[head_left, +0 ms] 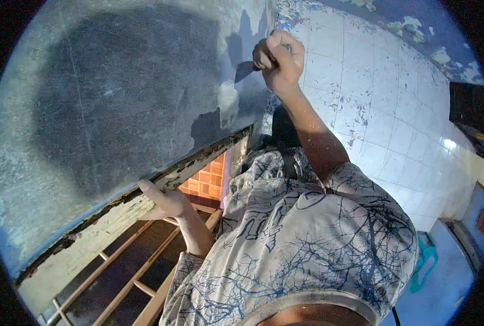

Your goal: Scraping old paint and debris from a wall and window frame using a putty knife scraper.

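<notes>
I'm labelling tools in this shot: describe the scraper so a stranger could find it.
Start at the big grey wall filling the left. Near its top right edge, the right hand grips a scraper. Its dark flat blade lies against the wall, the only tool here.

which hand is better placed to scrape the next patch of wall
Right. The right hand grips the scraper with its blade on the grey wall; the left hand is braced low on the ledge.

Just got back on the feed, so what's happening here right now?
A person is working a wall surface with a scraper blade. The right hand grips the tool's handle and holds the blade against the grey, patchy surface, beside an area where the coating has flaked away. The left hand rests on the worn ledge along the lower edge. White tiles with peeling paint cover the wall to the right.
</notes>
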The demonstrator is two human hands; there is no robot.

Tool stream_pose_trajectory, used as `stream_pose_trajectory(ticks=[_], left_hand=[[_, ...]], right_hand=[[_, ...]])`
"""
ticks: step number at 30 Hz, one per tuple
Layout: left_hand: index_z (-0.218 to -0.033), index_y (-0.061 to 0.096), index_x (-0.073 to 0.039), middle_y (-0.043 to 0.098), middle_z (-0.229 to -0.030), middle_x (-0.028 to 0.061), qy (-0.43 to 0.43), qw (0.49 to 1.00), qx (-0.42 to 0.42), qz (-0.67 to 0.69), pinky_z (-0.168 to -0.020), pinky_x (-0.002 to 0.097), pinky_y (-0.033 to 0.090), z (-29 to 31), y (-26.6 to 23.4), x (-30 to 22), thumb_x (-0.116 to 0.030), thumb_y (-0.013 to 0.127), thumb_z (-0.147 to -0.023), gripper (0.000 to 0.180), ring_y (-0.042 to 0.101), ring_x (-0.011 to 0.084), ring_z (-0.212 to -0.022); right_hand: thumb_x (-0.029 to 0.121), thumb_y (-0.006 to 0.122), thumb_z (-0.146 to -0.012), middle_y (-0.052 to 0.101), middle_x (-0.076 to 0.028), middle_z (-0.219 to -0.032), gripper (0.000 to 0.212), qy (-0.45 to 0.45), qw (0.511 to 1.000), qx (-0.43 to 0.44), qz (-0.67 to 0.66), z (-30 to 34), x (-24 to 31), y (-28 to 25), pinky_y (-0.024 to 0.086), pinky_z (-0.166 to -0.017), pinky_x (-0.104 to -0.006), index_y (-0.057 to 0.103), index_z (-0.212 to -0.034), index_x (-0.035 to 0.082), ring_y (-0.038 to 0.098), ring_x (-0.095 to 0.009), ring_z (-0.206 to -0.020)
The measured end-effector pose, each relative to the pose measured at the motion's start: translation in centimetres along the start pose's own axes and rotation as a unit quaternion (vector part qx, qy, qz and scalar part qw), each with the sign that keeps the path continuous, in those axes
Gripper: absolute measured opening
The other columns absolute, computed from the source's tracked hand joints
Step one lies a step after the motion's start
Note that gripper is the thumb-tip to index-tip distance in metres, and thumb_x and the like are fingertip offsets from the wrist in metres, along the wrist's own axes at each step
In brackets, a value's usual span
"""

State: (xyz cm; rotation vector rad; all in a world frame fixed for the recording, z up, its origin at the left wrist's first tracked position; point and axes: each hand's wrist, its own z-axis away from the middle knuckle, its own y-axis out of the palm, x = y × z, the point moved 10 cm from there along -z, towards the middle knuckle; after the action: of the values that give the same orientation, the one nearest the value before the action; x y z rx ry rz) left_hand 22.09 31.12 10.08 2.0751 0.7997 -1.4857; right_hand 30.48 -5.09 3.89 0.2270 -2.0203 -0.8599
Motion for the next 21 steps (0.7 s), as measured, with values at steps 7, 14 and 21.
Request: stream_pose_trajectory(ticks=[7, 14, 21], left_hand=[[-0.113, 0.045, 0.004, 0.047, -0.114, 0.0118, -0.009, 0.996, 0.09, 0.0, -0.087, 0.032, 0.039, 0.2, 2.0, -0.9, -0.038, 0.047, -0.084, 0.051, 0.047, 0.0193, -0.101], [-0.1, 0.053, 0.003, 0.055, -0.098, 0.0129, 0.02, 0.995, 0.052, -0.087, -0.078, 0.0332, 0.045, -1.2, -3.0, 1.5, -0.038, 0.05, -0.082, 0.045, 0.055, 0.0194, -0.084], [-0.11, 0.046, 0.006, 0.054, -0.103, 0.0166, 0.042, 0.997, 0.057, -0.028, -0.076, 0.0351, 0.048, -0.3, -0.4, -0.2, -0.041, 0.048, -0.083, 0.054, 0.054, 0.0234, -0.088]], right_hand=[[0.025, 0.043, -0.085, 0.031, 0.003, -0.045, 0.029, -0.152, 0.981, 0.073, -0.099, 1.6, 8.8, 4.2, 0.024, -0.042, -0.0239, 0.033, -0.061, 0.013, 0.027, -0.009, -0.04], [0.02, 0.044, -0.082, 0.031, 0.002, -0.045, 0.031, -0.017, 0.988, -0.153, -0.01, 1.1, -4.9, -3.0, 0.022, -0.04, -0.023, 0.03, -0.055, 0.012, 0.026, -0.01, -0.039], [0.015, 0.036, -0.084, 0.029, 0.001, -0.045, 0.026, -0.171, 0.95, -0.074, -0.25, -0.1, 0.6, -4.0, 0.022, -0.039, -0.0249, 0.028, -0.06, 0.011, 0.023, -0.008, -0.039]])
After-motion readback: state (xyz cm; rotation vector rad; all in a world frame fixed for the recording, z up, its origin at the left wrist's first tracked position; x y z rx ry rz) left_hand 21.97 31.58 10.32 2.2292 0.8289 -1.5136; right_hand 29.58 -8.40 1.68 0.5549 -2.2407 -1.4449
